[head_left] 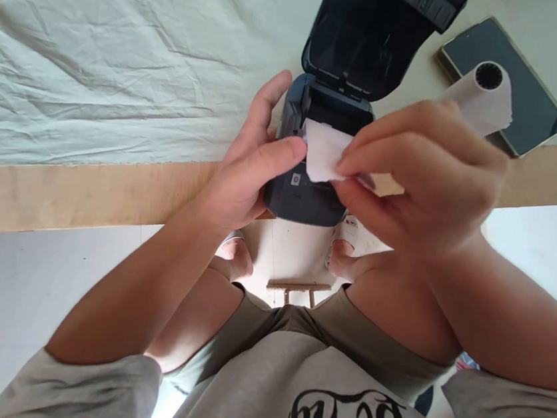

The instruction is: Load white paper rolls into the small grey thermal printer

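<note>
Pale cloth-covered surface (123, 70), bare wooden front edge (84, 193). Over that edge: blue-black, round-cornered plastic printer (304, 200), lid (362, 44) up, clamped in left grip (247, 172); right grip (426, 169) pinches curled white paper strip (324, 152).

The printer (319, 203) is between left hand (248, 165) and right hand (428, 172) at the tabletop (84, 190) edge, lid (362, 44) behind, paper (323, 155) over it. Rightward, a roll (474, 107) is before the phone (535, 97).
</note>
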Demonstrator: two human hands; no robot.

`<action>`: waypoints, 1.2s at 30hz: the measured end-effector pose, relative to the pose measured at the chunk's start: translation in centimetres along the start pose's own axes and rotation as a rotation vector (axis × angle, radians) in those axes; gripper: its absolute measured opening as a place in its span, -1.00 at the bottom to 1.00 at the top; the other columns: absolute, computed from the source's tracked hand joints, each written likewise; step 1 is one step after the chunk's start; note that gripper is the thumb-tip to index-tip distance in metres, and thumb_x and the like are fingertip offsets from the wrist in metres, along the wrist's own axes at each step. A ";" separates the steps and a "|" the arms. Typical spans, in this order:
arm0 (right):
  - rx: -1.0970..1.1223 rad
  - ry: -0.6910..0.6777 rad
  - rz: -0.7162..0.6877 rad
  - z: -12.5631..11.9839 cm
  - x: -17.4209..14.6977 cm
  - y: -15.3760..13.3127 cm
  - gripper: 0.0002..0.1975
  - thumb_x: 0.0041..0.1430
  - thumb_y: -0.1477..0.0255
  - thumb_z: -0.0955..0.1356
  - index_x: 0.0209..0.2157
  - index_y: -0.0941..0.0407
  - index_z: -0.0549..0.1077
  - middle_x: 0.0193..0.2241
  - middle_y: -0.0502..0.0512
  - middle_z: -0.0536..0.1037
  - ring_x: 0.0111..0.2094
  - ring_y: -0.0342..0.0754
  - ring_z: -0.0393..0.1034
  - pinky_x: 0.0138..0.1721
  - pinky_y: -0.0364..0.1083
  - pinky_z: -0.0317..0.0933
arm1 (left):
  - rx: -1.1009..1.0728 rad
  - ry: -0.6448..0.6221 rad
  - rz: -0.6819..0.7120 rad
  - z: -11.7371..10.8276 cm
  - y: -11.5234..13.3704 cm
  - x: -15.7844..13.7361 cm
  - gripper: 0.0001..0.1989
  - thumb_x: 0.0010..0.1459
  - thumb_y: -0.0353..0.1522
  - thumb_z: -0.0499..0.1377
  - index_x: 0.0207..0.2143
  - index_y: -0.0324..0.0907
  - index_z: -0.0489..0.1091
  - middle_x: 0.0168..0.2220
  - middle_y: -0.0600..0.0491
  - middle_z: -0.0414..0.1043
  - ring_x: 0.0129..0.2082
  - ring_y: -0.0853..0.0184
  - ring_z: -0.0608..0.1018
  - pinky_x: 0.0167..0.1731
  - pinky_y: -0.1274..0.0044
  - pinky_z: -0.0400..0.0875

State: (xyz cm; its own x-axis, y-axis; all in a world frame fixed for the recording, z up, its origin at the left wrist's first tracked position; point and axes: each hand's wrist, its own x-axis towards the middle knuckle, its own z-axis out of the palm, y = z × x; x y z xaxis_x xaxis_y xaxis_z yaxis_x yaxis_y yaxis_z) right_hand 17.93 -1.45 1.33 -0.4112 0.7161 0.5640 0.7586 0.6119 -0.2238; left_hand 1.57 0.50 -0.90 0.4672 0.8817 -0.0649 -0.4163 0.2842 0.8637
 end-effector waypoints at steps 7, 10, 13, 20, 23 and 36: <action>0.101 0.124 0.103 -0.1 -0.4 0.3 -0.77 -0.17 0.32 0.25 -0.44 0.16 0.26 -0.41 -0.06 0.31 -0.35 -0.44 0.15 -0.32 -0.28 0.03 | 0.133 -0.006 0.003 0.3 0.4 -0.3 -0.30 -0.16 -0.49 0.15 0.03 0.02 -0.06 -0.16 0.07 0.25 -0.29 0.38 0.40 -0.40 0.60 0.33; 0.256 0.263 0.446 -0.3 0.2 0.4 -0.66 -0.09 0.35 0.18 -0.20 0.12 0.12 -0.14 0.00 0.15 -0.12 -0.40 0.15 -0.47 -0.37 0.02 | 0.166 -0.025 0.018 0.4 0.5 -0.3 -0.30 -0.18 -0.51 0.16 0.03 -0.01 -0.03 -0.15 0.05 0.24 -0.30 0.38 0.38 -0.39 0.58 0.31; 0.388 0.219 0.488 -0.3 0.7 0.4 -0.57 -0.06 0.36 0.16 -0.09 -0.01 -0.02 -0.02 -0.03 -0.04 0.01 -0.39 0.09 -0.60 -0.48 -0.11 | 0.167 -0.026 0.023 0.3 0.3 -0.3 -0.28 -0.20 -0.53 0.16 0.04 -0.02 -0.02 -0.17 0.05 0.26 -0.29 0.35 0.37 -0.40 0.56 0.30; 0.459 0.234 0.496 0.1 0.0 0.7 -0.64 0.02 0.34 0.06 -0.12 0.17 0.09 -0.15 0.04 0.14 -0.16 -0.42 0.15 -0.29 -0.40 0.17 | 0.196 -0.013 0.045 0.3 0.2 -0.3 -0.31 -0.23 -0.51 0.17 -0.01 0.02 0.05 -0.17 0.09 0.24 -0.28 0.36 0.37 -0.37 0.57 0.30; 0.532 0.026 0.515 0.5 -0.6 0.9 -0.53 -0.02 0.23 0.11 -0.05 0.12 0.03 -0.07 0.00 0.11 -0.03 -0.40 0.09 -0.11 -0.39 0.17 | 0.188 -0.026 0.088 0.6 0.1 -0.3 -0.41 -0.21 -0.47 0.17 -0.05 -0.04 0.10 -0.11 0.08 0.20 -0.19 0.33 0.35 -0.26 0.55 0.30; 0.638 -0.255 0.376 1.1 -0.4 1.9 -0.32 -0.12 0.19 0.21 0.01 0.23 -0.05 -0.08 0.04 0.11 -0.13 -0.48 0.07 -0.07 -0.45 0.10 | 0.124 0.058 0.035 1.3 0.0 -0.2 -0.88 0.00 -0.40 0.04 -0.35 -0.23 0.20 -0.48 0.04 0.17 -0.56 0.49 0.33 -0.62 0.65 0.17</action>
State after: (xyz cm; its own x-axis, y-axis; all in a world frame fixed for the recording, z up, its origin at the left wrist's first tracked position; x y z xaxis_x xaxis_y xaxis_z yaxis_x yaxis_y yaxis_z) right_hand 19.01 -0.19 -0.23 -0.3463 0.9214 0.1765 0.4645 0.3318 -0.8210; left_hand 2.51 -0.14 -0.25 0.4065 0.9117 -0.0596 -0.3303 0.2075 0.9208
